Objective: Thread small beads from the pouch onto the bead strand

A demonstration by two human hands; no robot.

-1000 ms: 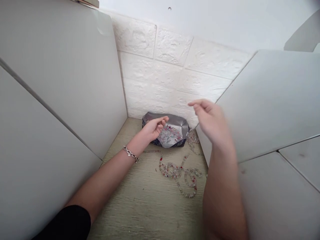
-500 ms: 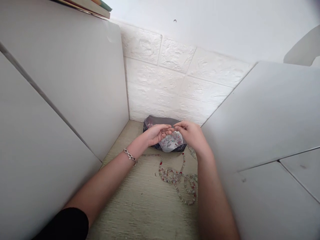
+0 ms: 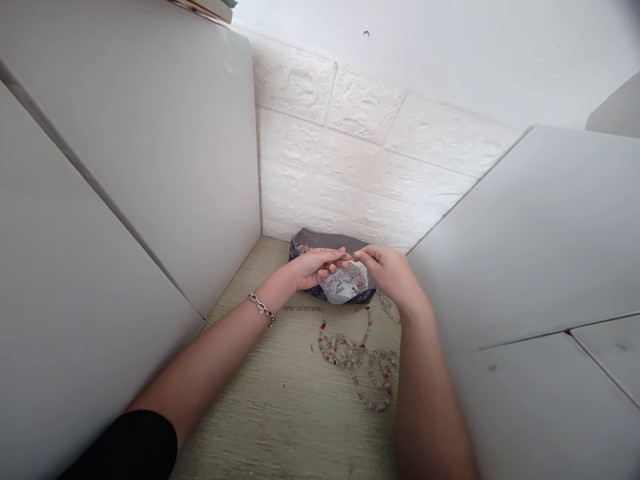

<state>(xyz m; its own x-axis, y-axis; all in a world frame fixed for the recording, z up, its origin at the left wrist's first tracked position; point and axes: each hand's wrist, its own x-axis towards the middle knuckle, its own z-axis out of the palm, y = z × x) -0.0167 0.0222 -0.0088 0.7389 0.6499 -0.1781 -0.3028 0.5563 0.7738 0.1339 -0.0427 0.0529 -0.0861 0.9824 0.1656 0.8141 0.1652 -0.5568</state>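
Over an open dark pouch (image 3: 333, 239), my two hands meet almost fingertip to fingertip. Small loose beads (image 3: 350, 279) in pink, white and pale green lie inside the pouch on its pale lining. My left hand (image 3: 320, 265) is closed in a pinch, its palm side turned up; what the fingertips hold is too small to make out. Just right of it, my right hand (image 3: 385, 267) pinches with thumb and forefinger, and anything between them is too fine to see. Below the pouch a long string of beads (image 3: 345, 352) lies in loops, with a few red beads among the pale ones.
The greenish wooden surface (image 3: 280, 413) is hemmed in by a white panel (image 3: 190, 153) on the left and another white panel (image 3: 540, 220) on the right. A white brick-patterned wall (image 3: 320, 180) stands behind the pouch. Books (image 3: 213, 8) lie on top of the left panel.
My left fingers have drawn closer together, and my right hand has shifted slightly right. The view has tilted a little; the pouch and bead string lie as before.
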